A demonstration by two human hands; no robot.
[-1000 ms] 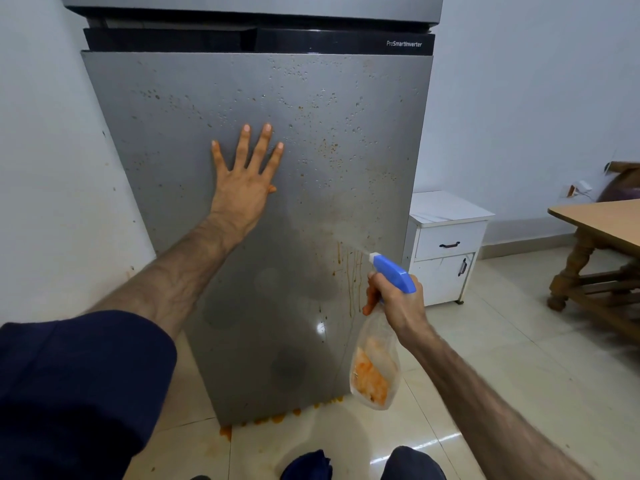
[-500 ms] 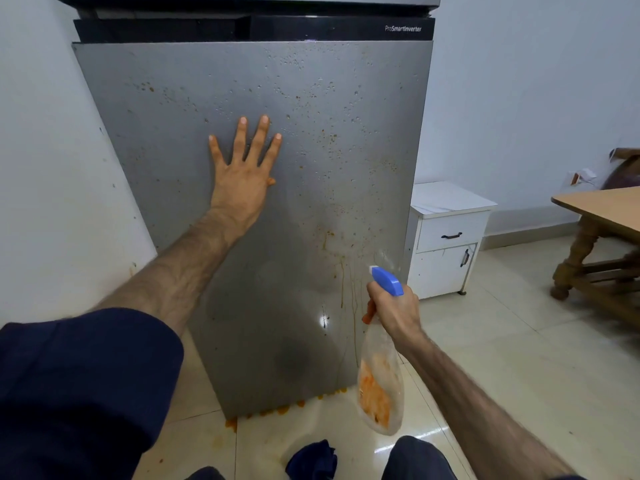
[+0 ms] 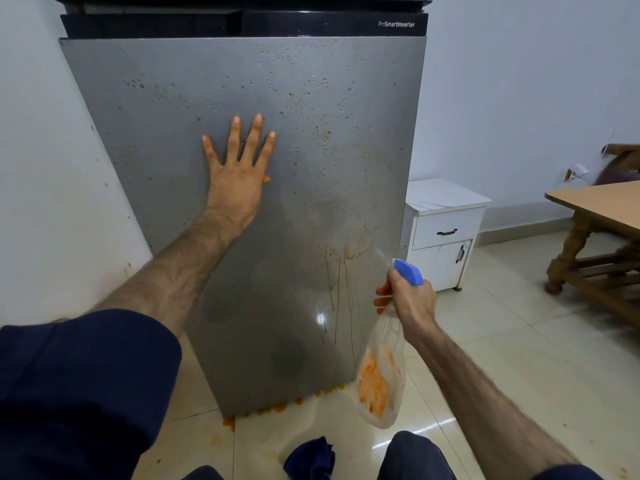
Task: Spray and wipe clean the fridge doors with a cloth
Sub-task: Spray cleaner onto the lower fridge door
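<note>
The grey lower fridge door (image 3: 166,109) fills the middle of the view, speckled with orange spots and droplets, with orange drips running down its lower right. My left hand (image 3: 237,174) presses flat on the door, fingers spread. My right hand (image 3: 410,301) grips a clear spray bottle (image 3: 382,379) with a blue head, orange smears on its body, its nozzle aimed at the door's lower right; a faint mist shows at the nozzle. A dark blue cloth (image 3: 310,459) lies on the floor between my knees.
Orange splashes (image 3: 277,408) line the tiled floor under the door. A white bedside cabinet (image 3: 446,230) stands right of the fridge. A wooden table (image 3: 595,202) is at the far right. A white wall runs along the left.
My right hand with the bottle dipped lower, then came back up a little, still pointing at the drips. My left hand stays flat on the door.
</note>
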